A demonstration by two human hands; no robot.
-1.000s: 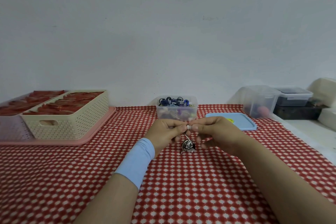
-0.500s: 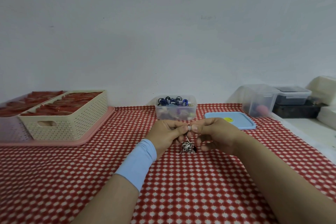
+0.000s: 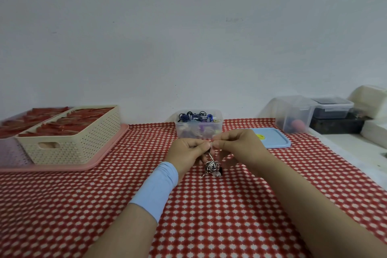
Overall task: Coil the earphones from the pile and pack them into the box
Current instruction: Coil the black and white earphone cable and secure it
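Observation:
A black-and-white striped earphone cable wound into a small ball hangs just above the red checked cloth, with earbuds dangling beside it. My left hand and my right hand meet above it, each pinching the cable's upper end between thumb and fingers. Behind the hands stands a clear plastic box holding several coiled earphones, blue and black ones on top.
A blue lid lies right of the box. A cream basket of red items sits on a pink tray at left. Clear and dark containers stand at the right, beside the table's white edge.
The hands and the wound earphone stay almost where they were; the ball hangs slightly lower and more to the right under the fingers.

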